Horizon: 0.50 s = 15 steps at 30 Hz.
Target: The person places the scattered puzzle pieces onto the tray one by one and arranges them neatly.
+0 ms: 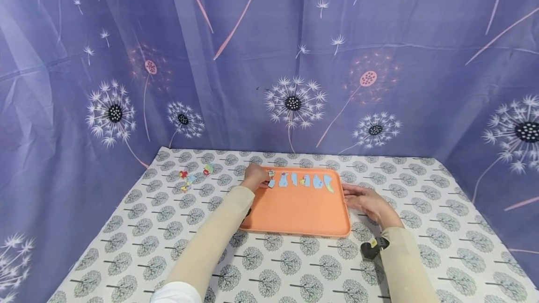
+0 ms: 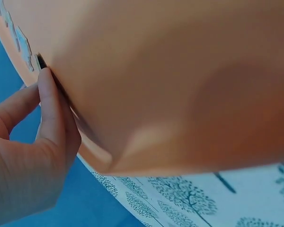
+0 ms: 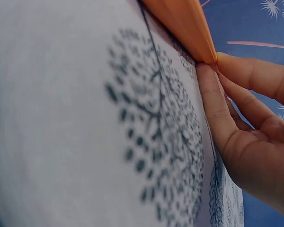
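An orange tray [image 1: 294, 209] lies flat, with several small light-blue puzzle pieces [image 1: 317, 181] in a row along its far side. At the left end of that row, my left hand [image 1: 255, 176] pinches a small thin puzzle piece [image 2: 39, 61] between thumb and fingertips. The piece stands on edge, close over the tray's floor, and fingers cover much of it. My right hand [image 1: 370, 204] is at the tray's right side. In the right wrist view, its thumb and fingertips [image 3: 222, 60] meet at the orange rim [image 3: 199, 42] and hold it.
Several loose colourful pieces [image 1: 188, 179] lie on the tree-patterned tablecloth [image 1: 160, 228] left of the tray, one [image 1: 208, 169] a little apart. A purple dandelion-print curtain [image 1: 236, 83] hangs behind and beside the table. A black device [image 1: 374, 248] is strapped to the right wrist.
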### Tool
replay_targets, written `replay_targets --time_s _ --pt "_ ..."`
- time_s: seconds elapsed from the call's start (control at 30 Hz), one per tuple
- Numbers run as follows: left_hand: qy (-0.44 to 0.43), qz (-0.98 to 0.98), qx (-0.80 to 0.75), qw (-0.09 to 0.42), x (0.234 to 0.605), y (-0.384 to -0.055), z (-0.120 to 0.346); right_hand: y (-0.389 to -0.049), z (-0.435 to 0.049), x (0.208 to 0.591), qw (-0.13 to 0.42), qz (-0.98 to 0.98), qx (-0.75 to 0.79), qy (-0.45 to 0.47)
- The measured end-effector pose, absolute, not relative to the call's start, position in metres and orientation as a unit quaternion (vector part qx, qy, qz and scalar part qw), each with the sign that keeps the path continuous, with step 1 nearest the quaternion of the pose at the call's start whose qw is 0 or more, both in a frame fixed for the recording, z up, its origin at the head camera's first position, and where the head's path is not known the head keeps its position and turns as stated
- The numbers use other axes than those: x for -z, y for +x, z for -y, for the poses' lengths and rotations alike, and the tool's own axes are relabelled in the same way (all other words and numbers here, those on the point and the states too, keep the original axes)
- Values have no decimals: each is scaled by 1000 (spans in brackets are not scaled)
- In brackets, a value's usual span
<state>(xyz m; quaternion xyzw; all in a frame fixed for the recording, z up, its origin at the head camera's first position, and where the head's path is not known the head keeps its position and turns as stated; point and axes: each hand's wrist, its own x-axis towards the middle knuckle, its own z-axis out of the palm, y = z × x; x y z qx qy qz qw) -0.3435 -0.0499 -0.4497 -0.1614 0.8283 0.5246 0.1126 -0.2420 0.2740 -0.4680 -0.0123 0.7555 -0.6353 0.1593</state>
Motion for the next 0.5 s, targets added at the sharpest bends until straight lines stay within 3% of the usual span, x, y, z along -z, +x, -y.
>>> replay_targets --time_s 0.5 --pt "-164 -821 -537 105 444 -336 49 -244 -275 471 162 -754 637 -9"
